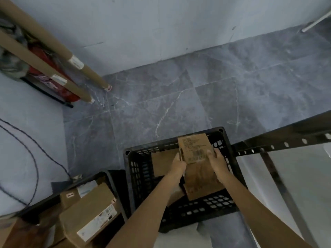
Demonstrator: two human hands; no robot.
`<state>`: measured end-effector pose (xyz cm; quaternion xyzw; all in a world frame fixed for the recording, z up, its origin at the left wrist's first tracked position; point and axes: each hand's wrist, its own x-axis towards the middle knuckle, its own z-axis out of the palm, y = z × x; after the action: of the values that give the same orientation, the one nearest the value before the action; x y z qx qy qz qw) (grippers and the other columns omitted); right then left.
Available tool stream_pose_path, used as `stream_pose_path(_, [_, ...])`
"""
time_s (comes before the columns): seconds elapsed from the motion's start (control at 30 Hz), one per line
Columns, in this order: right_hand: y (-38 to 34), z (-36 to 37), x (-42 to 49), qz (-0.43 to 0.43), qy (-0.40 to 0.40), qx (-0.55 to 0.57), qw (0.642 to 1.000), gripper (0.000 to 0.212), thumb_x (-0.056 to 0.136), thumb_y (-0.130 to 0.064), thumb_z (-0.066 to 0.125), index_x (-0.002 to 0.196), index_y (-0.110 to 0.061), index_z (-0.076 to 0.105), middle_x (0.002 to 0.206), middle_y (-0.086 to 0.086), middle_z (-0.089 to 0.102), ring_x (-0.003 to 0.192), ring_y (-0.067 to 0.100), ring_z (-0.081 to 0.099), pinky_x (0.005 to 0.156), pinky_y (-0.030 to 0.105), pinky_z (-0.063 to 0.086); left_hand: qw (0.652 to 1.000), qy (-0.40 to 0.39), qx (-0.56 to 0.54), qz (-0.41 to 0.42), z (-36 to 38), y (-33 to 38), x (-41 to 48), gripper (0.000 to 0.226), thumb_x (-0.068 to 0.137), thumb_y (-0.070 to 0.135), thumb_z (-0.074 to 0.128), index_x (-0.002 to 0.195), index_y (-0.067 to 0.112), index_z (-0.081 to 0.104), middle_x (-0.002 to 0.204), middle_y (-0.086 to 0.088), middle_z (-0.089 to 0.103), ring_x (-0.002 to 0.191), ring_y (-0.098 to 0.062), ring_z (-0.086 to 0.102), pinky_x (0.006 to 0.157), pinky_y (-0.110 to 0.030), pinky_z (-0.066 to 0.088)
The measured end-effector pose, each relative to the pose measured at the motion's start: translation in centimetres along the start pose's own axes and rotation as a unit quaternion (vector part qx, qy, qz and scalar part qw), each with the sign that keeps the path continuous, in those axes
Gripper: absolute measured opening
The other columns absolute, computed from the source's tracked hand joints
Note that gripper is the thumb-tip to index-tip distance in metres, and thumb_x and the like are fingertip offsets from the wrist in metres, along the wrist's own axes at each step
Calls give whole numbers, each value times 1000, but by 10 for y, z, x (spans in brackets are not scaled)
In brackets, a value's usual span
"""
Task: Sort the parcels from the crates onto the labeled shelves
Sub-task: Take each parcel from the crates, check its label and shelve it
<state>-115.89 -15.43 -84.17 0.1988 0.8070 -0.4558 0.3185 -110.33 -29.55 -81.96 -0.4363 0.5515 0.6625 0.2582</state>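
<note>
Brown cardboard fills the middle of the view: a small parcel (194, 149), its printed label and barcode facing up at me, held above the far right corner of a black plastic crate (141, 176) on a grey marble-tiled floor.

My left hand (178, 162) grips the parcel's left edge, fingers curled around it. My right hand (217, 161) grips the right edge, thumb lying on the top face just beside the barcode. Both hands are clamped on this one parcel from opposite sides. It looks lifted clear of the parcels below, though I cannot tell whether its far end touches the crate's wall.

Inside the crate, under my hands, lie two more flat cardboard parcels (202, 181), one overlapping the other.

To do this step well, I judge that I should raise the parcel straight up over the crate's wall, label side up so I can read it, and squeeze only lightly, as thin cardboard dents.

A dark perforated metal shelf frame (286, 142) stands just right of the crate, the likely destination. Left of the crate sits a second crate (107, 176) stacked with labelled cardboard boxes (89, 210).
</note>
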Motion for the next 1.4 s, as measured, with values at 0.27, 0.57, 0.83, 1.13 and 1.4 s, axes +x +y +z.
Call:
stream_pose_path(0.27, [-16, -19, -45, -15, 9, 112, 994, 31, 100, -24, 44, 129, -18, 50, 119, 6, 60, 101, 20, 59, 92, 43, 50, 992, 6, -111, 55, -4, 15, -53, 42, 95, -7, 41, 98, 29, 62, 106, 6, 61, 81, 4, 66, 67, -15, 55])
stream_pose_path(0.57, [-217, -109, -221, -66, -51, 315, 945, 32, 100, -22, 41, 130, -14, 49, 118, 5, 60, 113, 23, 55, 99, 51, 44, 939, 131, -4, 317, -31, 183, -274, 24, 88, -2, 57, 94, 20, 66, 108, 6, 64, 99, -3, 59, 85, -16, 49])
stream_pose_path(0.83, [-413, -201, -395, -208, -142, 476, 843, 34, 103, -19, 29, 128, -8, 48, 126, 15, 57, 115, 30, 55, 84, 47, 54, 853, 228, 61, 465, -46, 359, -492, 77, 62, 39, 83, 128, 25, 45, 131, 3, 45, 124, -13, 41, 109, -38, 34])
stream_pose_path(1.13, [-492, -243, -509, -239, -288, 628, 682, 40, 96, -19, 40, 134, -10, 49, 133, 17, 55, 129, 35, 46, 98, 62, 40, 736, 270, 76, 616, -48, 412, -652, 109, 53, 71, 71, 143, 43, 16, 153, 17, -4, 142, -6, -1, 114, -43, 14])
stream_pose_path(1.4, [-494, -251, -538, -231, -328, 671, 623, 39, 99, -15, 29, 128, -12, 55, 135, 24, 52, 128, 46, 42, 103, 60, 32, 645, 297, -57, 702, -60, 401, -688, 55, 82, 21, 70, 125, 37, 40, 134, 11, 35, 125, 2, 32, 105, -21, 40])
